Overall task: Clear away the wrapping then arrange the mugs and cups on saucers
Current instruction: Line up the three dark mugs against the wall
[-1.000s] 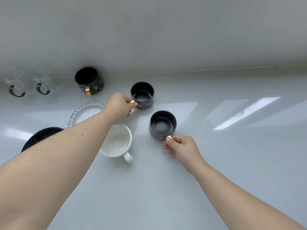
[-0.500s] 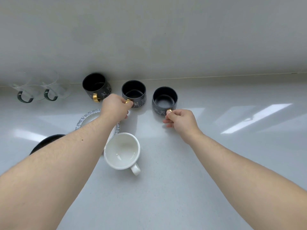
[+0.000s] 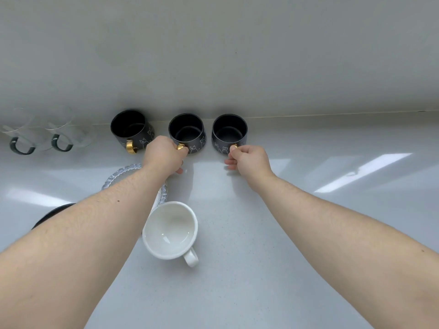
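Three black mugs with gold handles and white cat drawings stand in a row against the back wall: the left mug (image 3: 131, 129), the middle mug (image 3: 187, 131) and the right mug (image 3: 229, 134). My left hand (image 3: 164, 154) pinches the gold handle of the middle mug. My right hand (image 3: 249, 160) pinches the gold handle of the right mug. A white cup (image 3: 169, 230) stands nearer to me, its handle pointing to the lower right. A clear glass saucer (image 3: 118, 174) and a black saucer (image 3: 51, 214) lie at the left, partly hidden by my left forearm.
Two clear glass cups with dark green handles, one (image 3: 20, 136) and the other (image 3: 63, 134), stand at the far left by the wall. The white counter (image 3: 308, 233) stretches open to the right. The wall (image 3: 237, 55) rises right behind the mugs.
Both hands have slid their black mugs away from me to the back wall, into a row with the third black mug. The view has shifted with them.
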